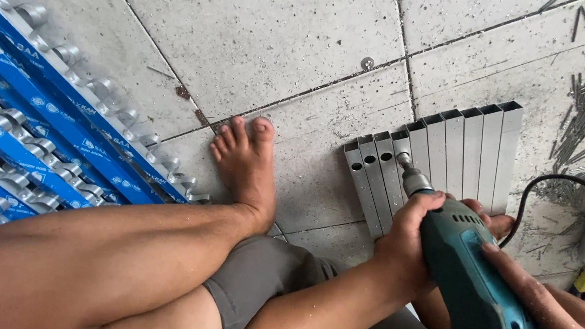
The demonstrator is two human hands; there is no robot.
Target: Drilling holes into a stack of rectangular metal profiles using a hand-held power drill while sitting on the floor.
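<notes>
Drilling station on tiled floor, both hands on the tool.

Far left: stacked blue-filmed metal profiles (35, 121). Centre: a bare foot (247, 164) flat on the tile. Right of it, a row of grey square tubes (449, 146) lying side by side, the four leftmost holed. The left hand (405, 248) wraps the teal electric drill (469, 279) near its chuck; the right hand (554, 321) grips its rear, fingers curled. The bit meets a tube.
</notes>
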